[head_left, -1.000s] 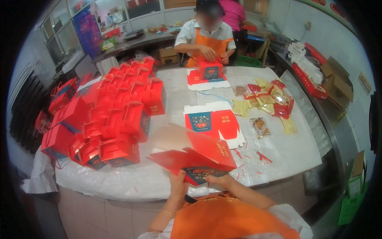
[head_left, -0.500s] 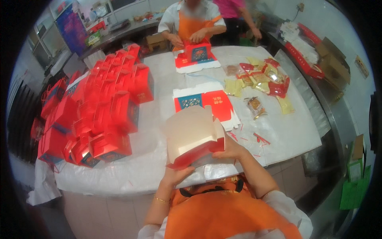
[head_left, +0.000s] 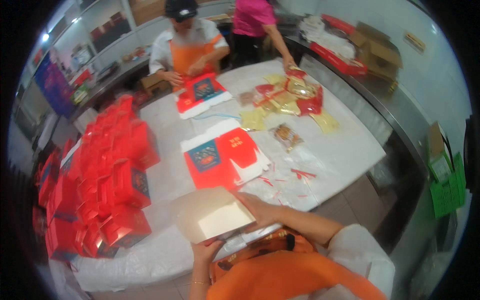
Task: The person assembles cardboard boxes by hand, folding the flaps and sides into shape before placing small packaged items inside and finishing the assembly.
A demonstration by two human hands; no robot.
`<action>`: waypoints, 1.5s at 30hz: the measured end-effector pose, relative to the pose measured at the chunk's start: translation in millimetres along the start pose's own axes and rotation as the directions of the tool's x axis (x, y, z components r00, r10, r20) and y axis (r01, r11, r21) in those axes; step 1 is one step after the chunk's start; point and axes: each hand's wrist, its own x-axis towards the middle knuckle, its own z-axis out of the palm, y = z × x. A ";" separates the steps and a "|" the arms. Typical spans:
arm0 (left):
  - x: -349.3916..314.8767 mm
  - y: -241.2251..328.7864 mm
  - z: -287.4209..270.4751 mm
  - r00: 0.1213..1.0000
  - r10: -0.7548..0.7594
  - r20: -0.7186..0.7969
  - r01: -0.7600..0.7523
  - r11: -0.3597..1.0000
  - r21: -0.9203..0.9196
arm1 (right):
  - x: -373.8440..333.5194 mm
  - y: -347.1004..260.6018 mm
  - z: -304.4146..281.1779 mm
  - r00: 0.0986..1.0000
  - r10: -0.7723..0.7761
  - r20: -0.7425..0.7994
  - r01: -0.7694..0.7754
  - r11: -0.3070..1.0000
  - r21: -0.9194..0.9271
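Observation:
Near the table's front edge I hold a partly folded gift box (head_left: 220, 220), its cream inside facing up. My left hand (head_left: 206, 250) grips its lower near edge, the thumb laid along it. Round the right side curls my right hand (head_left: 260, 211), its fingertips partly hidden by the box. Just beyond lies a flat red and blue box blank (head_left: 225, 162) with white edge flaps.
Rows of folded red boxes (head_left: 132, 185) crowd the table's left side. Snack packets (head_left: 287, 102) and red scraps (head_left: 302, 173) lie to the right. Across the table a co-worker in an orange apron (head_left: 187, 57) handles another red box (head_left: 200, 95). Someone in pink (head_left: 253, 20) reaches toward the packets.
My view has turned, so the table sits further left. I still hold the box, now tilted differently. The co-worker's box has gone flatter, and the person in pink has reached to the packets.

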 end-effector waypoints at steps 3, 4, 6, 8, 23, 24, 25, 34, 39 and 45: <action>-15.4 23.9 -4.9 0.958 -0.286 -0.013 0.274 0.929 -0.248 | -8.0 -2.9 -39.9 0.993 0.057 0.103 -0.032 0.973 -0.228; -17.1 24.0 -3.6 0.952 -0.303 -0.034 0.278 0.908 -0.314 | -14.1 -3.4 -54.8 0.993 0.045 0.112 -0.007 0.947 -0.320; -22.1 13.3 4.3 0.968 -0.184 -0.170 0.107 0.919 -0.380 | -18.5 16.1 -82.0 0.988 0.062 -0.143 -0.112 0.923 -0.369; -16.8 17.5 7.0 0.970 -0.210 -0.118 0.145 0.899 -0.414 | -16.2 37.4 -105.6 0.842 0.165 -0.513 -0.395 0.838 -0.378; -15.0 9.2 -3.8 0.930 -0.366 0.040 0.364 0.901 -0.234 | 6.3 134.7 -231.5 0.667 0.654 -0.357 -0.733 0.661 -0.161; -20.6 -3.2 -5.1 0.929 -0.369 0.019 0.366 0.913 -0.182 | 16.2 127.8 -224.2 0.673 0.597 -0.436 -0.723 0.656 -0.217; -26.7 -19.8 -6.6 0.929 -0.371 0.000 0.368 0.921 -0.126 | 32.7 110.1 -216.2 0.674 0.533 -0.511 -0.714 0.646 -0.269; -27.6 -20.8 5.5 0.913 -0.406 -0.039 0.373 0.869 -0.324 | 129.4 146.4 -217.7 0.853 0.020 -0.522 -0.489 0.382 -0.784; -19.5 -27.7 5.1 0.890 -0.454 -0.048 0.442 0.884 -0.153 | 140.6 139.8 -203.1 0.911 0.093 -0.402 -0.402 0.421 -0.813; -12.3 -29.2 6.6 0.889 -0.457 -0.033 0.447 0.881 -0.155 | 162.3 140.4 -224.0 0.805 0.459 -0.376 -0.580 0.477 -0.660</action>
